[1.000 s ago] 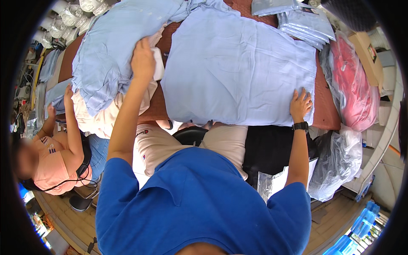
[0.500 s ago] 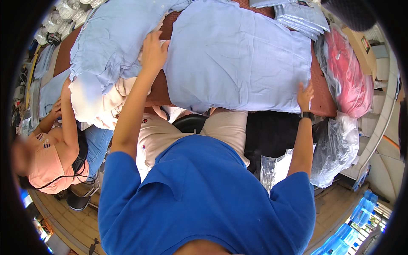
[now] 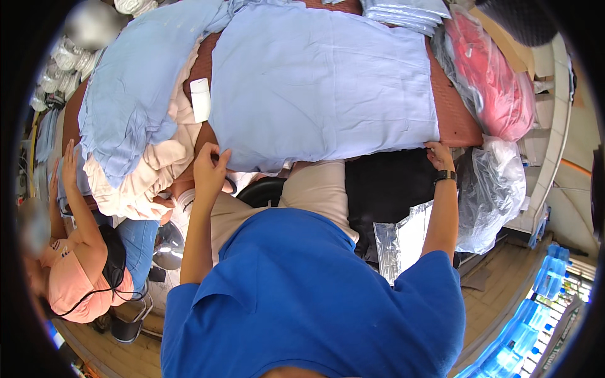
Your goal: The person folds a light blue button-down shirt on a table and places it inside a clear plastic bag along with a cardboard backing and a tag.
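Observation:
A light blue garment lies spread flat over the brown table cover, its near hem along the table's front edge. At its near left corner is my left hand, fingers curled and thumb bent in, pinching the hem. My right hand, with a dark band on the wrist, has its fingers closed on the near right corner. A small white card lies beside the garment's left edge. Farther left are a heap of light blue garments and cream cloth beneath it.
A co-worker in a peach top sits at the left, both hands raised by the table. Folded blue garments in clear bags, a bag of red cloth and a clear plastic bag are at the right. Brown cover shows between.
My left hand has come from the garment heap toward me, to the garment's near left corner, uncovering the white card. My right hand has moved down to the near right corner and closed.

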### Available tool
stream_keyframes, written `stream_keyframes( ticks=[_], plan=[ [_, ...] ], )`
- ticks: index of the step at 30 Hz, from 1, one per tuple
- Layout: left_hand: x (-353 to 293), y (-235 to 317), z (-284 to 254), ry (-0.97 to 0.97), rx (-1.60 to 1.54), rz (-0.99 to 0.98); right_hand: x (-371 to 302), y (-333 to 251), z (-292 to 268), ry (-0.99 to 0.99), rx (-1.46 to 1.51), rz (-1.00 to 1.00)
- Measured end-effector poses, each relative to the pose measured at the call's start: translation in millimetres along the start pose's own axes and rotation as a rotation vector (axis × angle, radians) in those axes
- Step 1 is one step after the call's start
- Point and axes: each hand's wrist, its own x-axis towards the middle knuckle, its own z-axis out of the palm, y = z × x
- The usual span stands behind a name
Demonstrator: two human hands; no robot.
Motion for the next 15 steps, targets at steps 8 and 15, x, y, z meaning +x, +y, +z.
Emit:
stream_keyframes(
  ticks=[8,15],
  plan=[
    [-17.7,-8.6,10.3,0.194,-0.413,0.078,-1.9,9.3,-6.5,0.026,-0.146,-0.024],
    [-36.3,12.4,5.9,0.26,0.273,0.051,9.4,20.0,-13.0,0.459,-0.732,-0.432]
  ],
)
